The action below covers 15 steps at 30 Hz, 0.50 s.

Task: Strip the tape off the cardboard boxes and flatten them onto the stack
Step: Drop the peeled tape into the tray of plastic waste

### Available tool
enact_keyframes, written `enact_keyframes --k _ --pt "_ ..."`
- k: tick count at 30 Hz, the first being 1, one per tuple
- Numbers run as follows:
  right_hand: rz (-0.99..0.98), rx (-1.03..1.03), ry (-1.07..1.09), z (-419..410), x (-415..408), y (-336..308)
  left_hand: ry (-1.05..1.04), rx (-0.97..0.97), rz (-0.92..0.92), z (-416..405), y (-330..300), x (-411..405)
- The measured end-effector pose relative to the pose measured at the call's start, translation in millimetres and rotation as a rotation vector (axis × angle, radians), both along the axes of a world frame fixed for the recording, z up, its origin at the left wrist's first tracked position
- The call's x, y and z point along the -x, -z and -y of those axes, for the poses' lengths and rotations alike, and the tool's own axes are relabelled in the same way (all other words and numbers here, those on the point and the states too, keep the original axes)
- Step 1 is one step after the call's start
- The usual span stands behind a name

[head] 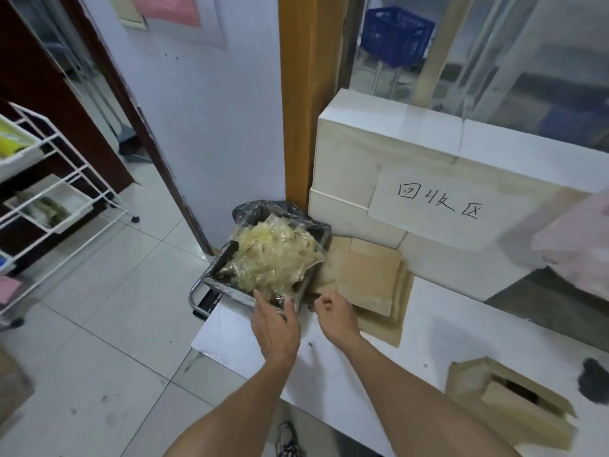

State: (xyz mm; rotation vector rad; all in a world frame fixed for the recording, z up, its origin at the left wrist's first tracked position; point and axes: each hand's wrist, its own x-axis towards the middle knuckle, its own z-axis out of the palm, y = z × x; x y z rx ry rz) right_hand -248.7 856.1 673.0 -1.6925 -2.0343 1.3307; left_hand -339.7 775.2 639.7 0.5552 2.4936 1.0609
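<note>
Left hand (275,326) open, fingers spread, palm down at the near rim of the bin (230,291), fingertips touching the heap of stripped tape (273,258) (nothing gripped). Right hand (336,313) loosely curled, empty as far as I can tell, over the table (329,374) edge just beside the flat cardboard stack (372,278). Open box (514,400) sits near right, well apart from both hands. Handwritten sign (438,206) behind stack.
</note>
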Motion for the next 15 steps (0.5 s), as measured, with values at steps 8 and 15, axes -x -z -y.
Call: enact_keyframes --k 8,15 --pt "0.062 -0.046 0.056 -12 -78 -13 0.086 0.029 -0.119 -20 -8 -69" --pt "0.427 -0.355 0.157 -35 -242 -8 0.369 0.053 -0.163 -69 -9 -214"
